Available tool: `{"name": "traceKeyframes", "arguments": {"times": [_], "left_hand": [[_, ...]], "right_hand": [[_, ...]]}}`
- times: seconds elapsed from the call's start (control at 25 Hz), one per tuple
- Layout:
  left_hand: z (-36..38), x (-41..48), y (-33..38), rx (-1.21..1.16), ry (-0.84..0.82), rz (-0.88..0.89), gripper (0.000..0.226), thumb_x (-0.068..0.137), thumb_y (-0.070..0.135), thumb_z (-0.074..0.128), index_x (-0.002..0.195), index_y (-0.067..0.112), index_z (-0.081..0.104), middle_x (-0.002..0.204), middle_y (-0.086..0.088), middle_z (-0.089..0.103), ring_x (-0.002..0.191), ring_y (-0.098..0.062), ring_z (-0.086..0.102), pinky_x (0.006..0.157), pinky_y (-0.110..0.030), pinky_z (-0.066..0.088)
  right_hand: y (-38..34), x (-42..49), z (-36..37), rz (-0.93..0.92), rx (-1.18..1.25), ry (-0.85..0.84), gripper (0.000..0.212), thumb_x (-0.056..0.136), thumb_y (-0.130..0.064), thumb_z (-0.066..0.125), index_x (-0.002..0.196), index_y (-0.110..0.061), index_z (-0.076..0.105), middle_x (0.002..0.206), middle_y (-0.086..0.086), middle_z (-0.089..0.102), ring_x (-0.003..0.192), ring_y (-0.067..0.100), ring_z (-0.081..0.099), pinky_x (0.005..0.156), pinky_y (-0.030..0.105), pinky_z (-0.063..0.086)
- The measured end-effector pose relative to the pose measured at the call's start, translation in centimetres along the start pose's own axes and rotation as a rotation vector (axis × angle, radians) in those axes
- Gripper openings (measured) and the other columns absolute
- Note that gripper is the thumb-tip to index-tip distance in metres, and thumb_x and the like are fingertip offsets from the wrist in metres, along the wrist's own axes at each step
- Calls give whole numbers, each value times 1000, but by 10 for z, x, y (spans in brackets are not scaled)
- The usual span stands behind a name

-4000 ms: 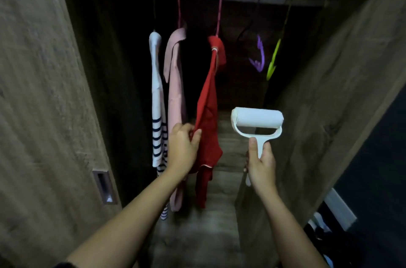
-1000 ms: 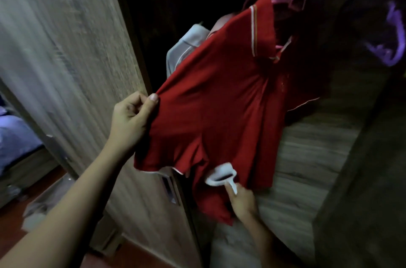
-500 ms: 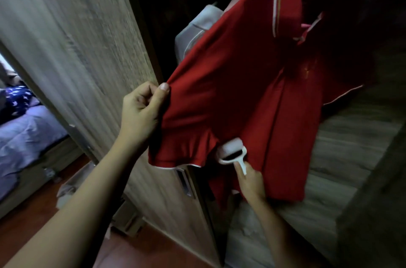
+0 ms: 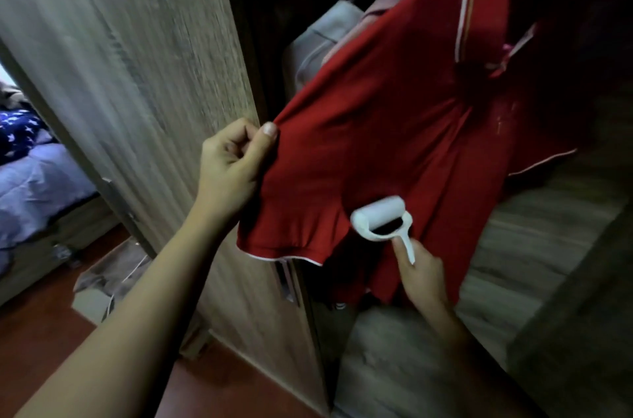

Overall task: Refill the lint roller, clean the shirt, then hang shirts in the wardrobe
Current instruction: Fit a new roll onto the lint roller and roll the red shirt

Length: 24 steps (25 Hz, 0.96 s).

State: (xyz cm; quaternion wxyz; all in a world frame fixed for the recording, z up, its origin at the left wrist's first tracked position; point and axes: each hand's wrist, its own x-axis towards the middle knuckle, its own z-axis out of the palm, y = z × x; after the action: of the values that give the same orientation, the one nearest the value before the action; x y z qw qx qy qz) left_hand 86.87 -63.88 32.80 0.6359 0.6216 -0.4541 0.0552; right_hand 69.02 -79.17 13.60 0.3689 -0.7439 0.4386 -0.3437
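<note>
We've got the left hand [image 4: 233,166] pinching the red shirt [image 4: 387,143] by its sleeve edge, pulling it taut — gives the roller [image 4: 378,217] a flat surface to bite on. Right hand [image 4: 419,275] is closed round the handle, drum just above its fingertips on the fabric. Shirt's probably on a hanger — too dark up there.

I see a red-brown floor [image 4: 41,342] carrying a cardboard box [image 4: 99,294] beside the wooden wardrobe door [image 4: 137,75].
</note>
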Motion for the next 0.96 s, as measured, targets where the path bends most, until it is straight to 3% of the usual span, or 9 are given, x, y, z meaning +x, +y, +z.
{"name": "traceKeyframes", "arguments": {"times": [0.16, 0.24, 0.32, 0.44, 0.56, 0.68, 0.8, 0.88, 0.96], "left_hand": [[1, -2, -2, -34, 10, 2, 35, 86, 32, 56, 58, 18, 43, 55, -5, 38, 53, -6, 33, 49, -21, 27], [1, -3, -3, -44, 19, 8, 35, 83, 38, 56, 58, 17, 45, 55, -5, 41, 53, -8, 34, 48, -21, 28], [1, -2, -5, -59, 18, 16, 35, 82, 41, 56, 56, 20, 46, 52, 4, 44, 51, -6, 35, 47, -20, 28], [-1, -1, -8, -38, 6, 28, 39, 80, 43, 56, 55, 15, 46, 52, 0, 44, 51, -6, 35, 48, -19, 29], [-3, 2, -9, -18, -5, 56, 37, 80, 44, 56, 57, 15, 49, 53, 0, 46, 50, -3, 36, 48, -18, 30], [-4, 2, -12, -21, -4, 62, 34, 79, 44, 56, 58, 18, 50, 53, 1, 48, 48, 0, 35, 46, -17, 31], [-4, 1, -14, -30, 10, 61, 34, 79, 44, 57, 58, 18, 51, 52, 4, 49, 47, 1, 36, 46, -15, 31], [-5, 1, -15, -7, 17, 67, 33, 83, 38, 60, 58, 20, 51, 50, 8, 50, 45, 2, 37, 45, -12, 31], [-4, 1, -16, -6, 23, 82, 33, 86, 34, 62, 58, 20, 51, 49, 11, 50, 45, 2, 38, 45, -13, 30]], "right_hand": [[-78, 31, -62, -214, 172, 294, 33, 93, -34, 45, 69, -12, 52, 54, -1, 51, 48, 11, 46, 52, 30, 20], [-78, 50, -60, -179, 156, 341, 30, 95, -30, 47, 78, -8, 59, 64, 10, 61, 56, 26, 53, 55, 31, 23], [-45, 47, -31, -98, 43, 252, 30, 94, -30, 48, 82, -5, 62, 80, 22, 68, 74, 37, 63, 57, 35, 30], [-1, 23, 6, 48, 38, 28, 34, 92, -42, 45, 73, -16, 57, 84, 19, 69, 83, 37, 65, 62, 34, 37], [-7, 51, -25, 86, 178, 293, 58, 86, -67, 29, 71, -18, 57, 77, 18, 65, 77, 32, 62, 64, 31, 37], [-22, 110, -77, 97, 239, 477, 63, 82, -69, 24, 75, -16, 57, 71, 17, 60, 75, 36, 61, 66, 37, 42], [-24, 123, -81, 75, 295, 442, 54, 84, -69, 26, 61, -24, 45, 56, 4, 51, 58, 30, 54, 62, 44, 47], [-13, 89, -44, 105, 283, 345, 47, 91, -58, 30, 59, -28, 43, 52, -3, 47, 52, 23, 49, 58, 37, 42], [3, 47, -11, 140, 287, 253, 52, 86, -67, 28, 56, -28, 42, 50, -8, 45, 48, 15, 46, 55, 32, 38]]}}
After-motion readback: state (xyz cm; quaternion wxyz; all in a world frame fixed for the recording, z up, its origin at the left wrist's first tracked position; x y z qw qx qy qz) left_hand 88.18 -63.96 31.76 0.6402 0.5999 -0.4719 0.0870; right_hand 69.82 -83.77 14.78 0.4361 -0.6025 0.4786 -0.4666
